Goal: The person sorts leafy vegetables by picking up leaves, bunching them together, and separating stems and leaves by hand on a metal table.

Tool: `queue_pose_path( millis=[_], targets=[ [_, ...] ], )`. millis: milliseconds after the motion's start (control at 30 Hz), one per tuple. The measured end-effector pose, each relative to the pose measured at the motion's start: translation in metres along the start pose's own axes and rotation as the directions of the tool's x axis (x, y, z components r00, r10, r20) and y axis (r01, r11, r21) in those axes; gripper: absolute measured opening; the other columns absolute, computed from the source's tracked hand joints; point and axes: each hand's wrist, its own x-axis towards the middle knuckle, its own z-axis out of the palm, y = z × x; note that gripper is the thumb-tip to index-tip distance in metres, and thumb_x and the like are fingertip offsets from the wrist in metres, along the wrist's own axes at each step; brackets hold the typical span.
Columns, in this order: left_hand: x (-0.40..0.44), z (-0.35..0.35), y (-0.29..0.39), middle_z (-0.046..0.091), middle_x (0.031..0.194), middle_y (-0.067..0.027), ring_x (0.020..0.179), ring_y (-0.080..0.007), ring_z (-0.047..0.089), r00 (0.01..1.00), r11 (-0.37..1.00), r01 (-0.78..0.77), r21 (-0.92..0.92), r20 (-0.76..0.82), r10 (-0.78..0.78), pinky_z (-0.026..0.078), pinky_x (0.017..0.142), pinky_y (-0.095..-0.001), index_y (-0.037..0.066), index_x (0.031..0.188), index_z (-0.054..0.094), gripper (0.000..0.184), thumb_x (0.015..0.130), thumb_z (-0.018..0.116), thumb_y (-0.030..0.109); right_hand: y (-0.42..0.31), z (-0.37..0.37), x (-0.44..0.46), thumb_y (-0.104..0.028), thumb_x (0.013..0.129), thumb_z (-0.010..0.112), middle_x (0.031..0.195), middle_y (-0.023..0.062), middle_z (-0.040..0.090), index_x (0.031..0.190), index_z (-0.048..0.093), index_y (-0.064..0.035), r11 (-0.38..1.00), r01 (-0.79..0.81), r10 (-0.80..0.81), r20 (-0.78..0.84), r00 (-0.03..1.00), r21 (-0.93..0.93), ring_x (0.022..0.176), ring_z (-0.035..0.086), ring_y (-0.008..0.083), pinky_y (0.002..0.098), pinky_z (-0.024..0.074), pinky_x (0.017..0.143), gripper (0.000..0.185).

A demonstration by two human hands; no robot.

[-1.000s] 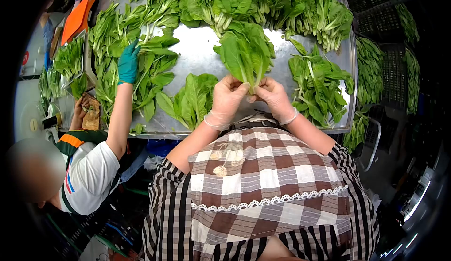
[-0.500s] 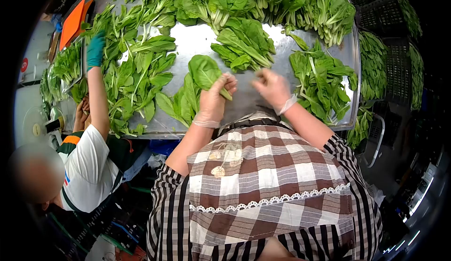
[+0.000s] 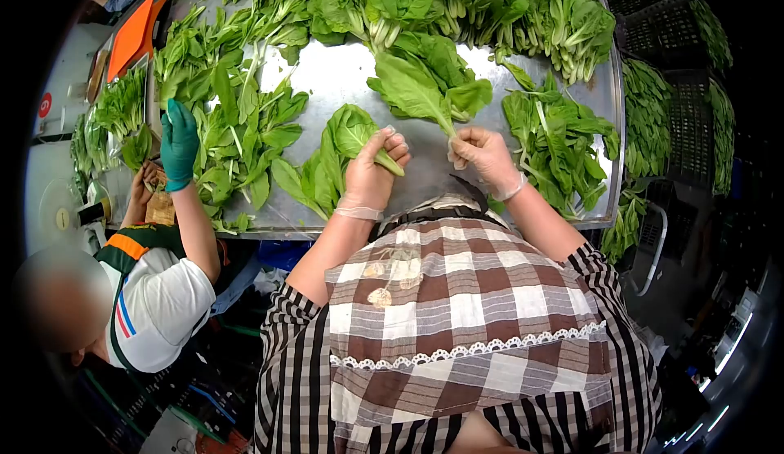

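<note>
My left hand (image 3: 374,175), in a clear glove, is closed around the stem of a small leafy green (image 3: 353,130), beside a low pile of greens (image 3: 304,178) on the metal table (image 3: 331,70). Just right of centre, my right hand (image 3: 482,158), also in a clear glove, pinches the stem end of a long green leaf (image 3: 412,91). That leaf lies over a bunch of greens (image 3: 433,55) in the middle of the table. Loose leaves (image 3: 559,148) lie right of my right hand.
Bundled greens (image 3: 457,5) line the table's far side, with loose greens (image 3: 237,103) at the left. A co-worker in a green glove (image 3: 179,144) stands at the left, near an orange board (image 3: 132,36). Dark crates (image 3: 690,119) with greens stand at the right.
My hands moved apart; my left took a small green from the middle bunch. My right hand, blurred before, now pinches a leaf. The co-worker's gloved hand reached away, then came back.
</note>
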Motion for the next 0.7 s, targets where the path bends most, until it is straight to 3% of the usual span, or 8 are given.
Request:
queue_pose_path(
  millis=[67,167,267,367,467,567,700],
  targets=[
    [-0.001,0.004,-0.006,0.060,0.097,-0.0038,0.087,-0.0166,0.056,1.000,1.000,0.009,0.011,-0.003,-0.009,0.046,0.083,-0.0331,0.007,0.106,0.057,0.019,0.092,0.064,0.016,0.000,0.008,-0.007,-0.012,0.090,0.069,0.081,0.0057,0.066,0.097,0.064,0.0018,0.994,-0.012,0.011,0.015,1.000,0.109,0.064,0.057,0.0093,0.0219,0.0476,0.059,0.016],
    [-0.003,0.011,-0.016,0.061,0.101,-0.0045,0.095,-0.0162,0.058,0.999,0.994,-0.012,0.108,0.033,0.008,0.047,0.087,-0.0330,0.006,0.117,0.053,0.031,0.090,0.066,0.013,0.008,0.013,-0.009,-0.011,0.089,0.069,0.078,0.0049,0.065,0.095,0.064,0.0001,0.993,0.076,-0.079,0.028,0.996,0.091,0.064,0.057,0.0096,0.0228,0.0468,0.061,0.013],
    [-0.002,0.016,-0.020,0.063,0.105,-0.0063,0.100,-0.0168,0.060,0.984,0.968,-0.059,0.246,0.178,0.015,0.048,0.089,-0.0332,0.003,0.123,0.052,0.038,0.088,0.067,0.008,0.005,0.019,-0.016,-0.010,0.087,0.071,0.078,0.0035,0.064,0.093,0.065,-0.0001,0.992,0.073,-0.070,0.030,0.997,-0.100,0.064,0.057,0.0091,0.0223,0.0468,0.060,0.013],
    [-0.002,0.025,-0.027,0.065,0.105,-0.0076,0.097,-0.0174,0.062,0.989,0.941,-0.133,0.310,0.106,0.105,0.049,0.089,-0.0349,0.001,0.118,0.055,0.033,0.087,0.067,0.005,0.007,0.026,-0.019,-0.012,0.087,0.071,0.077,0.0027,0.064,0.092,0.065,0.0001,0.964,0.111,-0.115,0.000,0.993,-0.242,0.065,0.058,0.0086,0.0218,0.0471,0.059,0.015],
    [0.000,0.021,-0.027,0.065,0.103,-0.0078,0.093,-0.0182,0.063,0.988,0.934,-0.132,0.333,0.115,0.099,0.051,0.083,-0.0335,0.000,0.113,0.057,0.028,0.086,0.065,0.001,0.006,0.025,-0.022,-0.014,0.087,0.071,0.080,0.0040,0.067,0.094,0.067,0.0021,0.991,0.070,-0.071,-0.007,0.997,-0.115,0.066,0.060,0.0088,0.0223,0.0490,0.060,0.018],
    [0.002,0.018,-0.029,0.065,0.102,-0.0080,0.090,-0.0186,0.063,0.986,0.927,-0.150,0.345,0.123,0.114,0.052,0.078,-0.0324,0.000,0.113,0.057,0.028,0.086,0.064,0.000,0.012,0.024,-0.025,-0.014,0.091,0.067,0.082,0.0062,0.067,0.099,0.063,0.0029,0.989,0.133,-0.134,-0.016,0.991,-0.063,0.065,0.063,0.0112,0.0230,0.0503,0.060,0.019],
    [0.002,0.025,-0.034,0.064,0.100,-0.0083,0.087,-0.0187,0.063,0.982,0.940,-0.186,0.285,0.088,0.168,0.052,0.076,-0.0319,0.000,0.114,0.056,0.029,0.086,0.060,-0.002,0.016,0.026,-0.028,-0.013,0.095,0.060,0.088,0.0101,0.066,0.102,0.057,0.0011,0.988,0.133,-0.138,-0.072,0.988,-0.076,0.064,0.064,0.0137,0.0238,0.0514,0.060,0.016]
  ],
)
